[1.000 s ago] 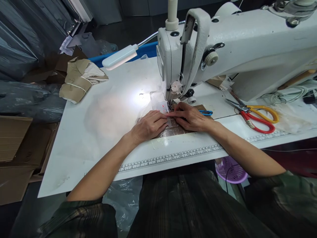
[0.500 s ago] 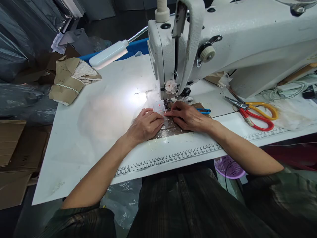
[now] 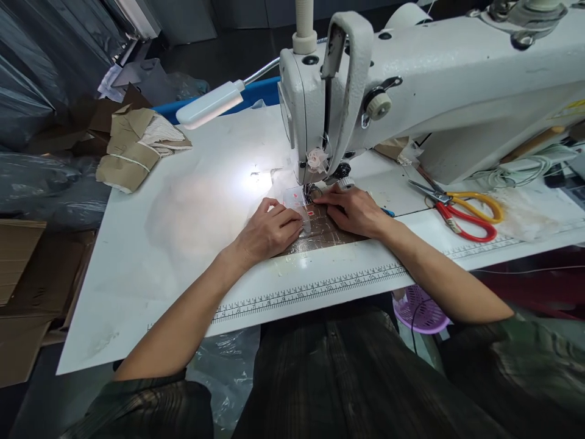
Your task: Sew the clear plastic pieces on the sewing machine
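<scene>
My left hand (image 3: 272,230) lies on the sewing machine table, fingers bent and pressed together on the edge of a thin sheer fabric (image 3: 303,222) with small red marks. That fabric runs up towards the presser foot (image 3: 308,194) of the white sewing machine (image 3: 304,110). On the other side, my right hand (image 3: 357,212) stretches its index finger to just beside the presser foot, thumb lower and apart, with nothing visibly gripped. Under both hands is a shiny brown plate or sheet (image 3: 320,235). The needle point cannot be made out.
Scissors with red and yellow handles (image 3: 457,210) lie to the right. A blue tool (image 3: 388,212) is mostly hidden behind my right hand. A lit lamp (image 3: 210,105) hangs over the table, with a tied brown-wrapped bundle (image 3: 132,149) at left. A ruler strip (image 3: 301,297) lines the front edge.
My right hand has drawn its index fingertip off the sheer fabric, up and right to beside the presser foot, uncovering a red mark. My left hand stays nearly in place. The view has shifted slightly.
</scene>
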A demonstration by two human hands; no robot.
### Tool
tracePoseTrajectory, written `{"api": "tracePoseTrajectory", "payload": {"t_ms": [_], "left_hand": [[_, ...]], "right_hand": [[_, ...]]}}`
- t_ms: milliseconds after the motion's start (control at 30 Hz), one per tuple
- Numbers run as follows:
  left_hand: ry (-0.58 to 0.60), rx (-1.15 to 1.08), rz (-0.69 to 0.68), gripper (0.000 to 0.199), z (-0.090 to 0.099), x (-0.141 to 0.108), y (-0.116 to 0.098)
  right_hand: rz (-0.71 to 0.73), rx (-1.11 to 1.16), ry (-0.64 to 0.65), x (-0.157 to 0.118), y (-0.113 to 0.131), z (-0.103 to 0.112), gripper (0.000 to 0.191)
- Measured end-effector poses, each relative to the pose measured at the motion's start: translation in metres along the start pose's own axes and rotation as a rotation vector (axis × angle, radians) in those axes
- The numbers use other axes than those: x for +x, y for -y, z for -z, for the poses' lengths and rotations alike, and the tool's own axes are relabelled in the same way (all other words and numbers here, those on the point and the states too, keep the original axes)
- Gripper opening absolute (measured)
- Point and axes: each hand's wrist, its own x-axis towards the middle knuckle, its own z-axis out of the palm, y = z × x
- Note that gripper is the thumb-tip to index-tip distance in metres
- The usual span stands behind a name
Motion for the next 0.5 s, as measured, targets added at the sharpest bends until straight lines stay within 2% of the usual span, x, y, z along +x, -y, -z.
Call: {"api": "tracePoseTrajectory", "payload": {"t_ms": [100, 267, 500], "left_hand": [[0.014, -0.04, 0.031, 0.019, 0.0, -0.0008, -0.0009], [0.014, 0.01, 0.03, 0.02, -0.0008, -0.0006, -0.0012], [0.015, -0.007, 0.033, 0.02, -0.0023, 0.0001, -0.0002]], "right_hand": [[0.009, 0.018, -0.02, -0.0024, 0.0004, 0.0024, 0.039], [0.223, 0.151, 0.046, -0.0068, 0.0023, 0.0027, 0.038], [0.327, 0.022, 0.087, -0.0103, 0.0086, 0.0023, 0.032]]}}
